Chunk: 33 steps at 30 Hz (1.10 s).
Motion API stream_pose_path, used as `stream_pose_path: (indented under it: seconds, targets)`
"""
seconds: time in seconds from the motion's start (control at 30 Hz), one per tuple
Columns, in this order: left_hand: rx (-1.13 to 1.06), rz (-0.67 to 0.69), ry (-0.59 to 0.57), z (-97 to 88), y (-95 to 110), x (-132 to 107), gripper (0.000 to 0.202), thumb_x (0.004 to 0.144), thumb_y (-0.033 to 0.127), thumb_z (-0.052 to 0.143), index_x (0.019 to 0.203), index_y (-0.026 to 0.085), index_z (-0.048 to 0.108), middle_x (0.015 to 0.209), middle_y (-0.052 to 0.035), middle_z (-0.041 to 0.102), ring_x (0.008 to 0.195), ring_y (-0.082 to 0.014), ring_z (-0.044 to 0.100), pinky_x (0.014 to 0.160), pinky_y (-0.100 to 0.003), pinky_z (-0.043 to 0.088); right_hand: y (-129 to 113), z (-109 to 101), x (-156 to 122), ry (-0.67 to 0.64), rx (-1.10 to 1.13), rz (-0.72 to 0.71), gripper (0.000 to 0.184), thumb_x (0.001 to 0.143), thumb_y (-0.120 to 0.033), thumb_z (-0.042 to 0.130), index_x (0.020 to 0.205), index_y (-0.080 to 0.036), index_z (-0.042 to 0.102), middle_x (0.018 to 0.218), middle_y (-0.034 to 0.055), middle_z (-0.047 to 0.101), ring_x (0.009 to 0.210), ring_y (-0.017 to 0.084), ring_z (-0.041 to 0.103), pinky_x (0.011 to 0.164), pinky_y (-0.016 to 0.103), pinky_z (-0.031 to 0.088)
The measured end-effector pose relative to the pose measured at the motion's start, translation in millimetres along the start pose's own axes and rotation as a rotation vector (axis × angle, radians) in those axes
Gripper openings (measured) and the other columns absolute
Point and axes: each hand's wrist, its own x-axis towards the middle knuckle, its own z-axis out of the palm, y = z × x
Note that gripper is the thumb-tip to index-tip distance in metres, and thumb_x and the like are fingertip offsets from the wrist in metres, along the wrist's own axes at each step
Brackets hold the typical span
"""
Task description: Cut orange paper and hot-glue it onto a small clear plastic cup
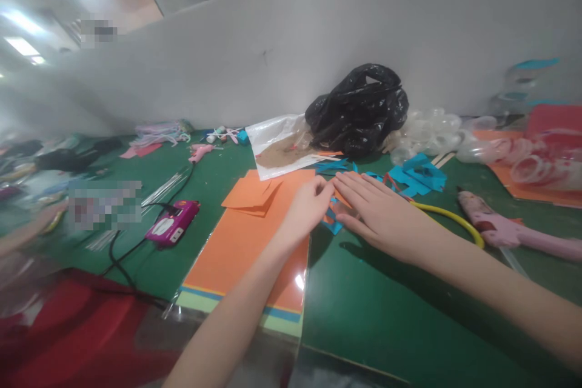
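My left hand (307, 206) reaches over a stack of orange paper (248, 248) in a clear sleeve, its fingers curled in a pinch at a small blue paper piece (333, 224). My right hand (379, 213) lies flat with fingers stretched out, pressing down on the same blue and orange paper pieces on the green table (386, 309). More blue paper scraps (416, 174) lie just beyond the right hand. What sits under the right palm is hidden.
A pink glue gun (504, 230) and a yellow cord (450, 218) lie to the right. A black plastic bag (357, 108), a clear bag (279, 145), clear tape rolls (427, 133), a magenta device (173, 222) with black cable and a red item (68, 327) surround the work area; a white partition (318, 30) stands behind.
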Motion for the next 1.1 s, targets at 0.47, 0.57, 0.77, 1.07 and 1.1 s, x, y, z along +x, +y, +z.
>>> stream_pose_path:
  seconds: [0.47,0.57,0.77,1.07,1.1]
  targets:
    - [0.013,-0.025,-0.004,-0.6,5.3,-0.9,0.03,0.096,0.036,0.044,0.068,0.023,0.043,0.06,0.0038,0.055,0.056,-0.0139,0.055,0.057,-0.025,0.041,-0.4,-1.5,1.1,-0.009,0.014,-0.02,0.074,0.108,-0.055,0.026,0.152,0.0,0.049,0.161,0.0192,0.044,0.151,0.031,0.042,0.125,0.05,0.037]
    - [0.01,-0.025,0.006,-0.5,4.1,-0.5,0.03,0.095,0.035,0.045,0.067,0.023,0.042,0.06,0.0042,0.053,0.057,-0.0138,0.055,0.057,-0.025,0.04,-0.9,-1.1,0.5,-0.009,0.018,-0.003,0.071,0.109,-0.054,0.027,0.154,-0.003,0.048,0.162,0.018,0.043,0.152,0.03,0.04,0.125,0.05,0.037]
    - [0.044,-0.023,0.009,0.4,2.1,0.1,0.03,0.095,0.036,0.044,0.068,0.023,0.042,0.059,0.0043,0.051,0.059,-0.015,0.055,0.058,-0.026,0.04,-2.6,-5.3,1.2,0.023,0.026,0.029,0.074,0.107,-0.057,0.03,0.157,-0.004,0.044,0.164,0.0203,0.04,0.155,0.03,0.035,0.126,0.049,0.036]
    - [0.051,-0.044,0.004,-1.0,8.9,-2.8,0.031,0.095,0.034,0.043,0.066,0.023,0.042,0.059,0.0043,0.049,0.058,-0.0144,0.055,0.058,-0.025,0.04,-2.2,-4.3,1.5,0.064,0.005,0.061,0.075,0.107,-0.059,0.028,0.156,-0.004,0.044,0.165,0.0201,0.039,0.155,0.029,0.034,0.126,0.048,0.035]
    - [0.052,-0.044,0.004,-1.1,8.8,-2.9,0.03,0.095,0.034,0.044,0.067,0.023,0.042,0.059,0.0043,0.049,0.058,-0.0143,0.055,0.058,-0.025,0.04,-2.0,-3.4,1.2,0.064,0.0,0.048,0.075,0.107,-0.058,0.028,0.156,-0.003,0.044,0.164,0.0209,0.04,0.155,0.029,0.035,0.126,0.048,0.035]
